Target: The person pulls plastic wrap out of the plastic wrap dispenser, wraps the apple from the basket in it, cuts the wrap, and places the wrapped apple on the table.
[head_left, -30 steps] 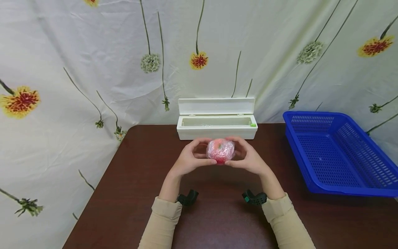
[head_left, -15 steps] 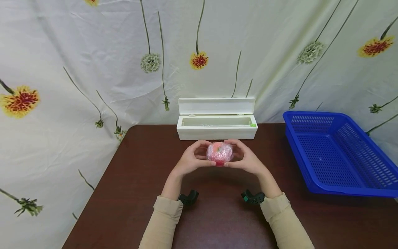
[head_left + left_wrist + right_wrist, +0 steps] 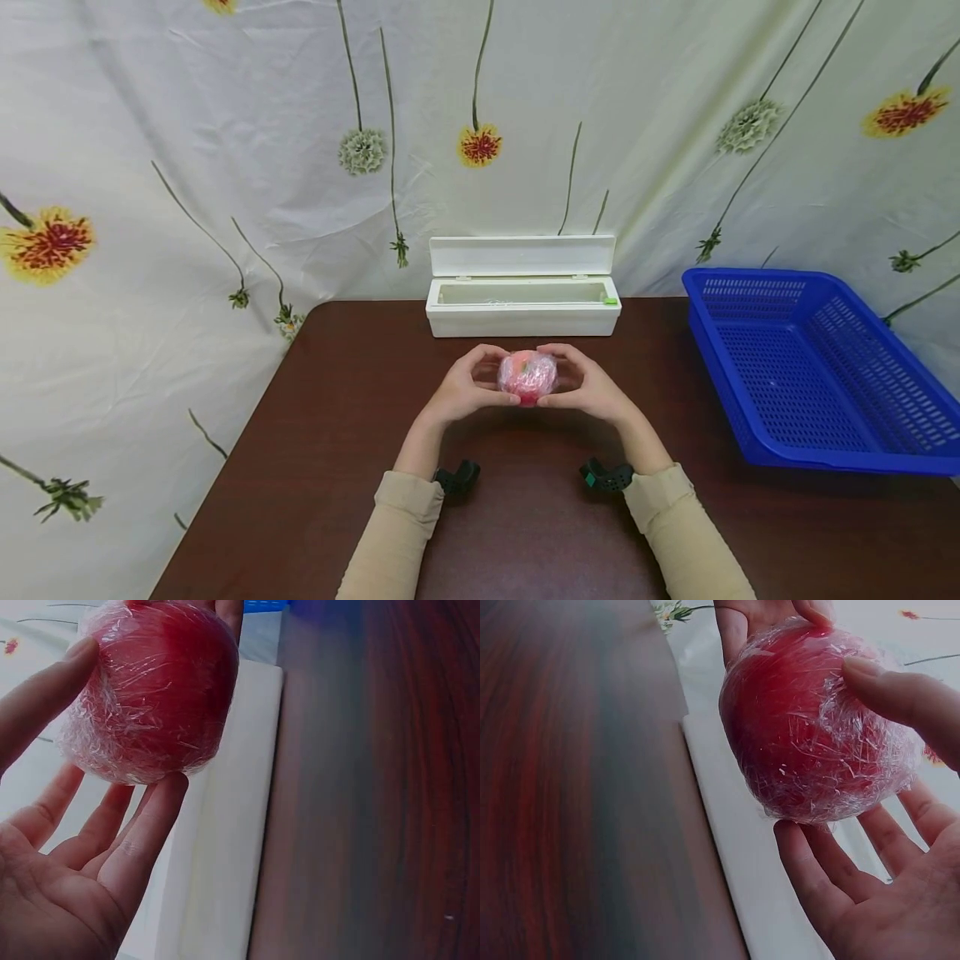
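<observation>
A red apple [image 3: 527, 377] wrapped in crinkled cling film is held up between both hands, in front of a long white box. My left hand [image 3: 467, 387] grips its left side, thumb toward me and fingers behind. On the other side my right hand [image 3: 588, 387] grips it the same way. The left wrist view shows the wrapped apple [image 3: 161, 690] touched by the thumb and fingertips, with the film bunched toward the palm side. In the right wrist view the film on the apple [image 3: 810, 724] is also wrinkled and gathered.
The white cling film box [image 3: 523, 320], lid raised, stands at the table's back edge with a green slider at its right end. A blue plastic basket [image 3: 847, 460] sits at the right. Behind the brown table [image 3: 315, 467] hangs a flowered cloth [image 3: 285, 108].
Both hands have drawn the wrapped apple slightly down and toward me, a little away from the white box. Their grip looks the same. Box and basket have not moved.
</observation>
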A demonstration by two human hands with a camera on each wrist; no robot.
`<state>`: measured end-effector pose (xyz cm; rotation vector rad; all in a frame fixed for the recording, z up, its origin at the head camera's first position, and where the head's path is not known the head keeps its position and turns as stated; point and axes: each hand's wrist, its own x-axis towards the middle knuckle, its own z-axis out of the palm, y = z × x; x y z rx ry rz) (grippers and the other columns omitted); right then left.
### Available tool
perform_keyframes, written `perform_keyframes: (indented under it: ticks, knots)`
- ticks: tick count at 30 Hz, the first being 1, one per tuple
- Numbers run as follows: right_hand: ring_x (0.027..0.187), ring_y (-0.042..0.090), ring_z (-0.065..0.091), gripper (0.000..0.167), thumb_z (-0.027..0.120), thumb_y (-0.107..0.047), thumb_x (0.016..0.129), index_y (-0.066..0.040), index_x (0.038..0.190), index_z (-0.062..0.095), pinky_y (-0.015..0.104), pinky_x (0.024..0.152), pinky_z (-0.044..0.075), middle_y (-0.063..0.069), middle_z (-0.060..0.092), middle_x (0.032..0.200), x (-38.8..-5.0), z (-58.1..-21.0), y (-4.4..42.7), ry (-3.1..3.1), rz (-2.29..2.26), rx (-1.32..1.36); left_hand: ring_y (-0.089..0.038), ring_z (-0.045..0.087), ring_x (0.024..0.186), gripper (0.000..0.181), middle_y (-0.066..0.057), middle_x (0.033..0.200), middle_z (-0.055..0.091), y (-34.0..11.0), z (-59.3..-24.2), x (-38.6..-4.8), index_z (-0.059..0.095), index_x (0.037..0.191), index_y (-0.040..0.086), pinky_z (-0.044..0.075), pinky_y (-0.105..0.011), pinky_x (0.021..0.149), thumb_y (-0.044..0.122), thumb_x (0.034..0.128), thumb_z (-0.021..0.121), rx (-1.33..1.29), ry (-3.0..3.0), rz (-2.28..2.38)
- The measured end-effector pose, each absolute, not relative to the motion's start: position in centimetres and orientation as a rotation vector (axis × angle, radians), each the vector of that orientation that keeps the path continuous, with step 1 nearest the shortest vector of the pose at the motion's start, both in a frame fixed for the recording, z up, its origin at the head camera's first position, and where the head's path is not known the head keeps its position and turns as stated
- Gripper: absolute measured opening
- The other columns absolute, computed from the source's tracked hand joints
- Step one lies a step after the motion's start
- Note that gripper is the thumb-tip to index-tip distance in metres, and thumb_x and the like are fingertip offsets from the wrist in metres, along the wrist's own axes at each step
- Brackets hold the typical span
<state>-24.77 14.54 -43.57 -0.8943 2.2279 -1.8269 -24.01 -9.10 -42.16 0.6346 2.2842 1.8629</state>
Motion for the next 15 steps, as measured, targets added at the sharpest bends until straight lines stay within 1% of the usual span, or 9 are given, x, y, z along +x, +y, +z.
perform_keyframes:
  ticks: [5,8,10,15]
  knots:
    - [0.112,0.035,0.051,0.069,0.073,0.004,0.075,0.001,0.135,0.039,0.037,0.089,0.049,0.019,0.047,0.128,-24.7,-43.8,14.6,2.189,-1.825,-0.827,-0.027,0.056,0.108,0.057,-0.01,0.117,0.056,-9.1,-42.9,-24.3,0.054,0.117,0.006,0.051,-0.036,0.085,0.004,0.0685,0.083,0.622,2.29,1.869]
    - [0.112,0.036,0.05,0.07,0.073,0.005,0.075,0.0,0.135,0.038,0.04,0.089,0.048,0.02,0.045,0.128,-24.8,-44.1,14.6,2.184,-1.818,-0.794,-0.027,0.057,0.107,0.056,-0.01,0.116,0.056,-9.0,-43.4,-24.4,0.054,0.116,0.007,0.051,-0.036,0.084,0.004,0.0683,0.083,0.626,2.288,1.876]
    - [0.111,0.038,0.05,0.07,0.072,0.007,0.074,0.001,0.135,0.037,0.042,0.089,0.048,0.022,0.045,0.128,-24.8,-44.2,14.6,2.184,-1.811,-0.782,-0.028,0.057,0.106,0.056,-0.011,0.116,0.056,-8.9,-43.7,-24.5,0.054,0.116,0.006,0.051,-0.036,0.084,0.004,0.0681,0.083,0.634,2.286,1.878]
    - [0.11,0.036,0.051,0.068,0.072,0.005,0.074,0.002,0.132,0.037,0.039,0.087,0.05,0.022,0.044,0.126,-24.8,-44.2,14.7,2.2,-1.773,-0.774,-0.027,0.056,0.106,0.056,-0.011,0.115,0.056,-8.7,-44.2,-24.5,0.054,0.116,0.006,0.051,-0.036,0.084,0.003,0.0681,0.083,0.622,2.283,1.871]
